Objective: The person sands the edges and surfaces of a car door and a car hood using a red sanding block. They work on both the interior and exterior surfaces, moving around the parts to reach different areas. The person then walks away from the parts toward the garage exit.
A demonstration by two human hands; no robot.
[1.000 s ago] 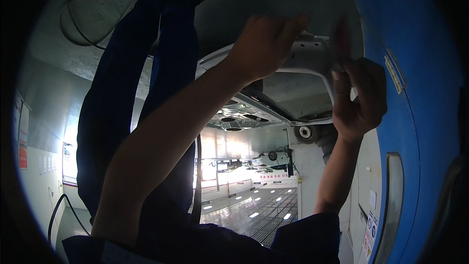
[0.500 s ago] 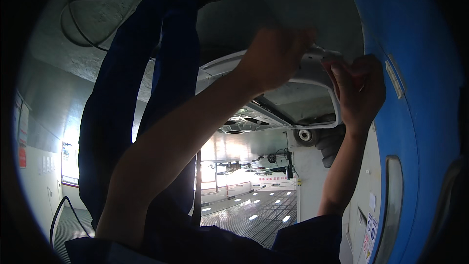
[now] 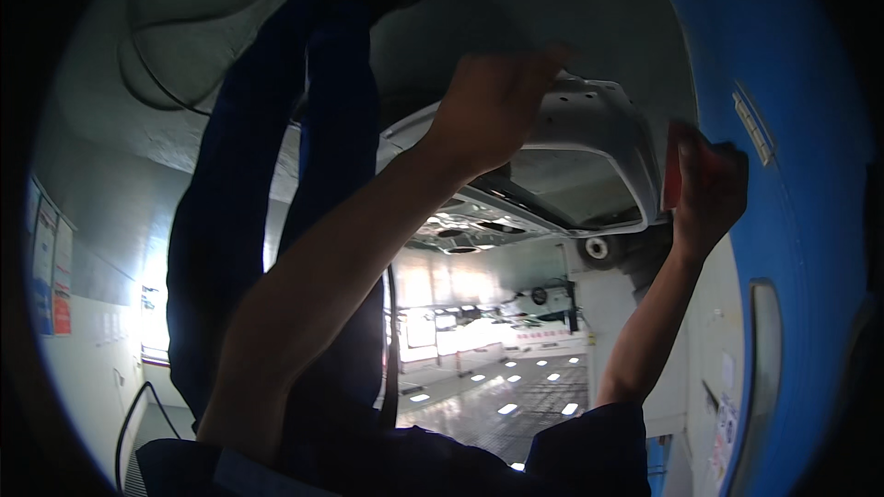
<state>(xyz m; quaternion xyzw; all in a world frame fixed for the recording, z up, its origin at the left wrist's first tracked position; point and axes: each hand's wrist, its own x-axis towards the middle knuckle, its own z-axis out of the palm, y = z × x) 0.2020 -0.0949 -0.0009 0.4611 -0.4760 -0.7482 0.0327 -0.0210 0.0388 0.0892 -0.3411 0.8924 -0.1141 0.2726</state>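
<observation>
A grey metal car body panel with a curved, holed frame (image 3: pixel 599 106) lies across the middle of the view. My left hand (image 3: pixel 488 110) is over the panel's upper edge; its fingertips are smeared, so what they touch or hold is unclear. My right hand (image 3: pixel 709 184) is closed on a flat red pad (image 3: pixel 673 166), at the right of the panel and a little apart from it.
A blue panel (image 3: pixel 801 221) with a hinge and handle runs down the right. My trouser legs (image 3: pixel 221 175) and shoes fill the upper left near a looped cable (image 3: pixel 147 64). Behind are a black round part (image 3: pixel 596 247) and a bright hall with ceiling lights.
Since half a second ago my right hand has drawn right and down, away from the frame, with the red pad. My left hand has shifted slightly left. The view has shifted a little.
</observation>
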